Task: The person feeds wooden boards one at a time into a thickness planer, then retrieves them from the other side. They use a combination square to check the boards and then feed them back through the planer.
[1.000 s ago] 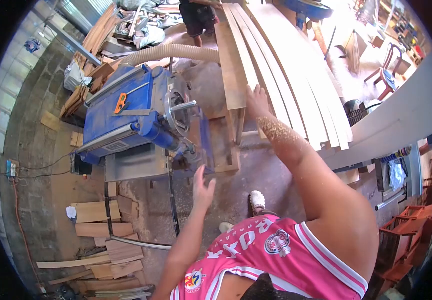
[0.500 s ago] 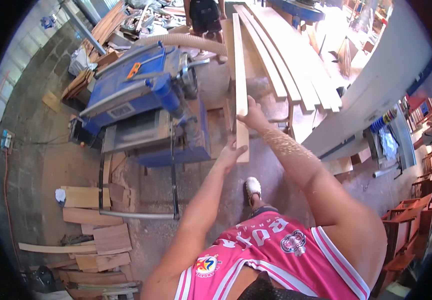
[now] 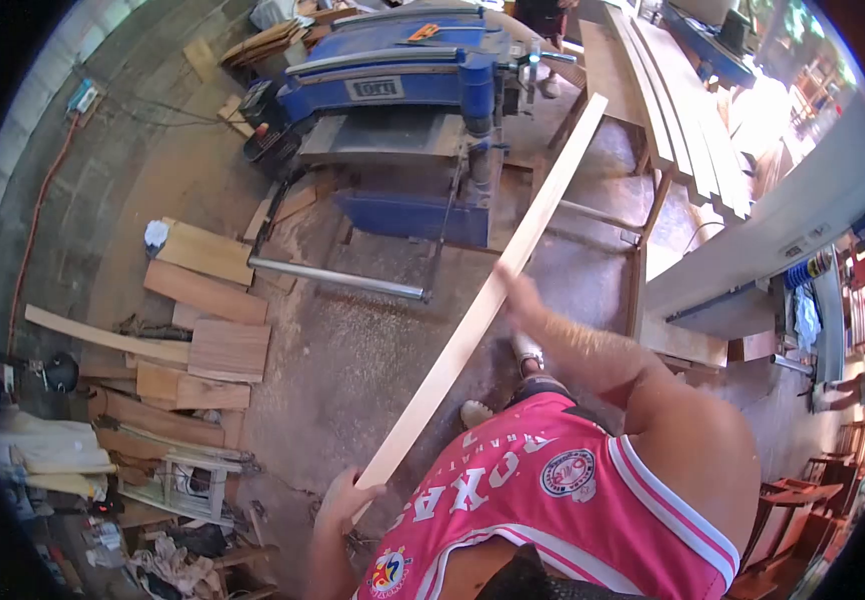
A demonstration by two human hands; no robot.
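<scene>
A long, pale wooden plank [image 3: 453, 350] slants across the view in front of me, its near end low on the left and its far end up toward the stacked boards. Near the lower end, my left hand [image 3: 350, 497] grips it, thumb on top and the other fingers mostly hidden. Farther up, around the plank's middle, my right hand [image 3: 518, 297] holds its right edge, slightly blurred. The plank is off the floor, beside the blue planer machine [image 3: 393, 75].
Several long boards [image 3: 668, 100] rest on a stand at upper right, beside a pale post [image 3: 783, 195]. A metal roller [image 3: 338, 278] projects from the planer. Wood offcuts [image 3: 228, 350] lie on the left floor. Another person [image 3: 550, 18] stands at the back.
The plank has come away from the stacked boards and swung to a diagonal. My left hand has moved down and left with its near end; my view has turned left.
</scene>
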